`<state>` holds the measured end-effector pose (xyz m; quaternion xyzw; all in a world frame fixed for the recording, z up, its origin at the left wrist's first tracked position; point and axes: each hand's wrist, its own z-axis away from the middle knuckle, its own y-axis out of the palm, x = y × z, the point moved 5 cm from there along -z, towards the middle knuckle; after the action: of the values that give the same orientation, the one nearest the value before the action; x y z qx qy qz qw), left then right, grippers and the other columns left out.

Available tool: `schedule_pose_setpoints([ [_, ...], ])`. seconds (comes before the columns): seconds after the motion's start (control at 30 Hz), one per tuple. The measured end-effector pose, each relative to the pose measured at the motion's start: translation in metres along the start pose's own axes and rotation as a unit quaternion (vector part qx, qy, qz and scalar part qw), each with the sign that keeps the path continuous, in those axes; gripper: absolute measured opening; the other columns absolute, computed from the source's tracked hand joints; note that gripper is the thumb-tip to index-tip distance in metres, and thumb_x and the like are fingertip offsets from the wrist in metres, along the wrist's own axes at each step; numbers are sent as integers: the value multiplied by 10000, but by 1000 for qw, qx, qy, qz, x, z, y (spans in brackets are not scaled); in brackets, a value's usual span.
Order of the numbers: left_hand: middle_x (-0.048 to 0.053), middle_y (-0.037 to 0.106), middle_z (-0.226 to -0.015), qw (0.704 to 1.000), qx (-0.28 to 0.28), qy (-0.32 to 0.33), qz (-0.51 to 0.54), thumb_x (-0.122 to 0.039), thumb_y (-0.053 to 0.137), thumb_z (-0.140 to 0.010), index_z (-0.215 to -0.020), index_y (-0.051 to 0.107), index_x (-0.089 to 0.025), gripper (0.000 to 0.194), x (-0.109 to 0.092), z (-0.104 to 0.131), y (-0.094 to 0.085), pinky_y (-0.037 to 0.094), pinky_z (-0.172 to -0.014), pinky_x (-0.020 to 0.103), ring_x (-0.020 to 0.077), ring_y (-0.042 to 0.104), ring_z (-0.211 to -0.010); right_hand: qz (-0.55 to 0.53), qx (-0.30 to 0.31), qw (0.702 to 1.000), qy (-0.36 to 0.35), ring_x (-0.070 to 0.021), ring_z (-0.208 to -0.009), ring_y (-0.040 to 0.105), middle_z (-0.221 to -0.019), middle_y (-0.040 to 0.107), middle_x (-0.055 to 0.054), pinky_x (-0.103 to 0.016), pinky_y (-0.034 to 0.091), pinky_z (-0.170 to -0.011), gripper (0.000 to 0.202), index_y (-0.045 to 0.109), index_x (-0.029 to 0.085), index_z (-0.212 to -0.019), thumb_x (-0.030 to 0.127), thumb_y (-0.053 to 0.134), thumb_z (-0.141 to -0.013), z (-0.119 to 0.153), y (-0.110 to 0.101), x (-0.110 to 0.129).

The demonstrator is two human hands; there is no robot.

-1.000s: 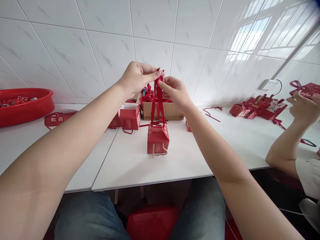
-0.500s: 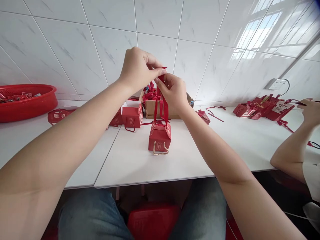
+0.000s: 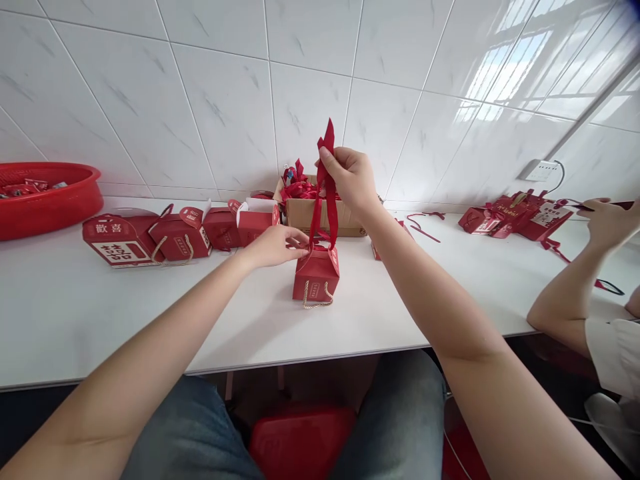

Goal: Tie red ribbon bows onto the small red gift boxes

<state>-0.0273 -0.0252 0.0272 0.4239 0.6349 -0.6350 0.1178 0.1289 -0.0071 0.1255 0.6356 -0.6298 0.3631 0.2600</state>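
In front of me on the white table [image 3: 240, 333] stands a small red gift box [image 3: 316, 275] with a gold rope handle on its near side. A red ribbon [image 3: 329, 200] rises from the top of this box in upright strands. Above the box, my right hand [image 3: 353, 175] pinches the ribbon, whose cut ends stick up past the fingers. My left hand [image 3: 281, 247] is low at the box's upper left edge, fingers stretched out and apart; its fingertips are at or very near the foot of the ribbon. Whether they touch is hard to see.
Several red gift boxes [image 3: 173, 237] stand in a row at left, beside a red plastic basket [image 3: 50, 210]. Behind my box is a cardboard carton [image 3: 303, 212] of red ribbons. At right are more red boxes [image 3: 517, 213] and a co-worker's hand [image 3: 613, 223].
My left hand has let go of the ribbon's upper end and come down to the box's top left. My right hand still grips the ribbon, whose ends now point up.
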Motion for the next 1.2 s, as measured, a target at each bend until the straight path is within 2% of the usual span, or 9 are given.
schedule_pose_setpoints([
  [0.13, 61, 722, -1056, 1000, -4, -13, 6, -452, 686, -721, -965, 716, -217, 341, 15, 1, 18, 523, -813, 352, 242, 653, -953, -2, 14, 1000, -12, -96, -539, 575, -586, 501, 32, -215, 435, -467, 421, 531, 216, -748, 629, 576, -812, -2, 2, -1],
  [0.27, 53, 718, -1051, 999, -17, -10, 32, -431, 719, -701, -922, 723, -225, 303, 14, -2, 18, 513, -852, 371, 245, 642, -966, -15, 42, 999, 5, -85, -517, 584, -611, 530, 26, -201, 432, -452, 434, 527, 206, -736, 631, 556, -821, -2, 4, 0],
  [0.43, 69, 702, -962, 970, -144, 20, 192, -507, 684, -765, -1039, 698, -199, 413, -13, -17, -20, 509, -773, 337, 221, 646, -915, -36, 73, 996, 37, -72, -513, 563, -612, 551, 27, -202, 472, -489, 419, 536, 198, -727, 602, 575, -828, -3, 2, 3],
  [0.57, 53, 682, -922, 940, -150, 134, 277, -504, 647, -824, -957, 701, -185, 350, -62, -41, -55, 509, -748, 327, 190, 642, -882, -21, 78, 996, 45, -75, -508, 533, -552, 505, 40, -205, 460, -488, 397, 553, 198, -714, 576, 612, -820, -7, -3, 4],
  [0.73, 24, 649, -760, 946, -166, 140, 240, -382, 780, -742, -835, 682, -173, 249, -89, -59, -74, 507, -699, 331, 171, 619, -797, -29, 73, 994, 72, -72, -514, 523, -573, 524, 36, -214, 481, -521, 407, 578, 195, -744, 595, 597, -822, -6, -7, 3],
  [0.87, 27, 638, -728, 937, -211, 168, 222, -425, 721, -789, -806, 671, -179, 251, -81, -55, -70, 499, -618, 315, 167, 624, -720, -67, 90, 988, 109, -73, -531, 543, -622, 568, 20, -218, 496, -544, 444, 588, 190, -778, 630, 558, -828, -3, -9, -2],
  [1.0, 27, 664, -763, 907, -285, 294, 100, -408, 726, -775, -772, 695, -202, 208, -83, -28, -58, 485, -597, 294, 143, 606, -674, -55, 97, 985, 128, -67, -499, 506, -578, 541, 25, -206, 459, -506, 461, 585, 182, -743, 632, 551, -835, -3, -14, -4],
  [1.1, 24, 683, -761, 881, -281, 379, -18, -353, 708, -795, -772, 727, -220, 136, -89, -7, -41, 482, -610, 295, 136, 599, -657, -32, 115, 982, 143, -64, -481, 491, -554, 530, 26, -203, 437, -492, 466, 598, 174, -743, 630, 557, -834, -3, -16, -2],
  [1.2, 17, 683, -715, 866, -288, 399, -88, -326, 651, -850, -797, 742, -229, 143, -89, 2, -30, 472, -596, 288, 131, 591, -620, -21, 142, 977, 159, -68, -513, 530, -590, 571, 10, -203, 446, -519, 462, 613, 168, -760, 621, 561, -838, -2, -15, 2],
])
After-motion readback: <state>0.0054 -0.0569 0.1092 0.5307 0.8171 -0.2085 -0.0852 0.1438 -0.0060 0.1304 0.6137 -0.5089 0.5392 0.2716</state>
